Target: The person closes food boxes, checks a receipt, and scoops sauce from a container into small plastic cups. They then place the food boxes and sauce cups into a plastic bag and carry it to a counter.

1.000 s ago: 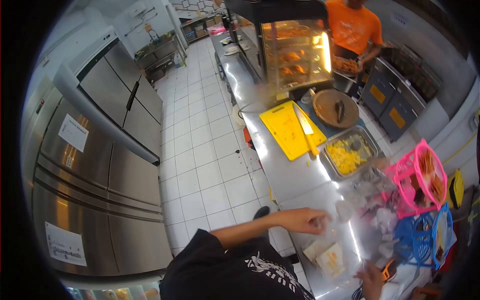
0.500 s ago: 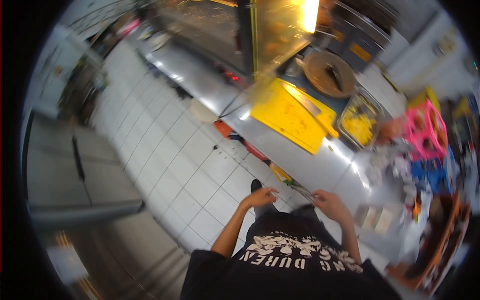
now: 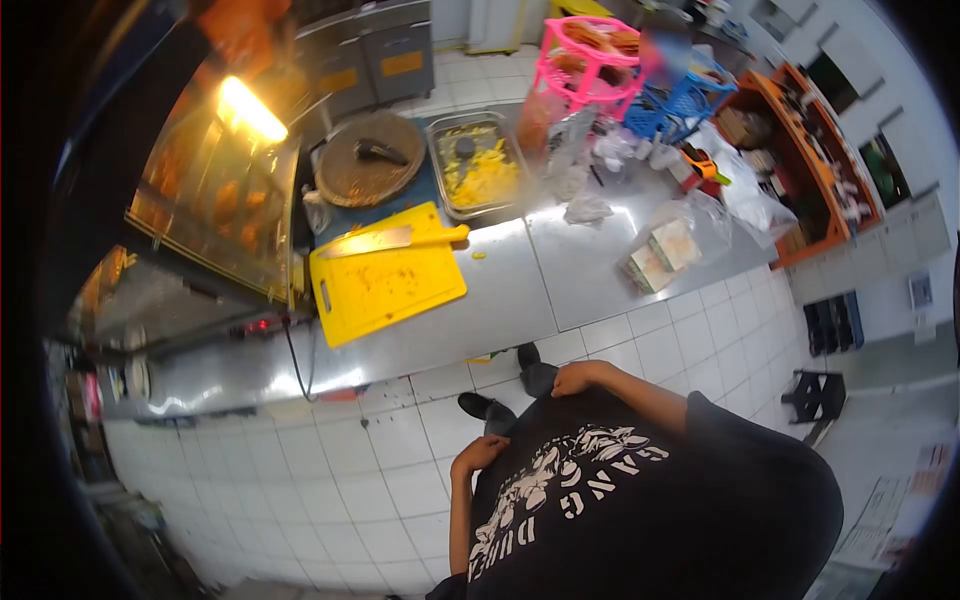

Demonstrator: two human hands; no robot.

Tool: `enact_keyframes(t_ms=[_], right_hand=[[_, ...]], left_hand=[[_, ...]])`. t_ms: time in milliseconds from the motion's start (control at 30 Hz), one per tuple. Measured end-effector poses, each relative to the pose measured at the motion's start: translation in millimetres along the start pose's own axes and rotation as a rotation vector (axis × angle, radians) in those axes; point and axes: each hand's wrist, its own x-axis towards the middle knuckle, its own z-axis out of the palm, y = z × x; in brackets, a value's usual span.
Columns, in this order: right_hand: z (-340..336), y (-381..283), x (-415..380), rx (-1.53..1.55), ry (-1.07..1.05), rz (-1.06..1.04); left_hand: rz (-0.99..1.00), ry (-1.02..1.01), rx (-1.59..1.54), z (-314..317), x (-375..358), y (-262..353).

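I look straight down at my black printed shirt (image 3: 640, 500). My left hand (image 3: 480, 452) lies curled at the shirt's hem on the left side. My right hand (image 3: 578, 377) is curled against the hem higher up, near my black shoes (image 3: 510, 392) on the white tiled floor. Neither hand visibly holds a separate object, and I cannot tell whether they grip the cloth. Both hands are well away from the steel counter (image 3: 560, 270).
On the counter lie a yellow cutting board (image 3: 385, 285) with a cleaver (image 3: 365, 241), a metal tray of yellow food (image 3: 478, 170), a round wooden board (image 3: 370, 170), pink (image 3: 590, 60) and blue baskets (image 3: 680, 100) and a plastic bag of packets (image 3: 665, 255). A lit display case (image 3: 220, 200) stands left, a black stool (image 3: 815, 395) right.
My view has swung round and down. Both hands left the counter's bags, came in front of my waist, and now rest at my shirt's hem.
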Motion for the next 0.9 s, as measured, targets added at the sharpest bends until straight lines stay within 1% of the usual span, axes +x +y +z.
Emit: enact_keyframes(t_ms=[67,133,167,233,267,300,333,367,400,433,533,567,633,667,700,733,767,800,867,900], right_hand=[[14,17,-14,0.126,0.119,0.021],[33,46,-31,0.702,0.309,0.086],[41,66,-38,0.986,0.399,0.108],[63,120,-49,1.250,0.730,0.234],[76,153,-59,1.283,0.957,0.196],[85,185,-69,1.436,1.166,0.235],[71,197,-98,1.586,1.298,0.311],[60,217,-120,1.658,1.440,0.318],[49,241,-137,1.705,1.521,0.329],[35,263,-153,1.743,1.598,0.283],[-8,332,-168,1.786,1.678,0.109],[-17,346,-167,1.777,1.624,0.096],[-45,370,-162,1.746,1.504,0.057],[-56,376,-162,1.684,1.410,0.046],[-72,376,-172,1.610,1.311,0.031],[-68,376,-170,1.568,1.196,0.026],[-52,402,-149,1.498,1.131,-0.073],[-39,399,-141,1.492,1.130,-0.022],[-49,410,-144,1.375,1.164,0.046],[-51,415,-146,1.410,1.168,0.026]], left_hand=[[-0.062,-0.073,0.024,-13,8,14],[-0.139,-0.153,0.011,-16,18,17],[-0.024,-0.137,0.021,-14,29,3],[-0.012,-0.043,0.181,-10,47,-8],[-0.005,0.001,0.259,-9,57,-3],[-0.042,0.076,0.151,-13,37,48],[-0.007,0.083,0.007,-13,45,57],[0.022,0.091,-0.140,-10,52,63],[0.048,0.103,-0.290,-8,60,73],[0.059,0.100,-0.303,-10,58,113],[0.099,0.145,-0.358,-10,91,171],[0.084,0.160,-0.363,-9,103,197],[0.111,0.288,-0.425,2,134,242],[0.117,0.355,-0.451,6,147,264],[0.055,0.411,-0.507,15,164,288],[0.126,0.437,-0.588,27,189,295],[0.170,0.463,-0.652,41,202,292],[0.149,0.402,-0.700,52,220,305],[0.000,0.371,-0.770,72,259,320],[0.014,0.375,-0.793,79,265,323]])
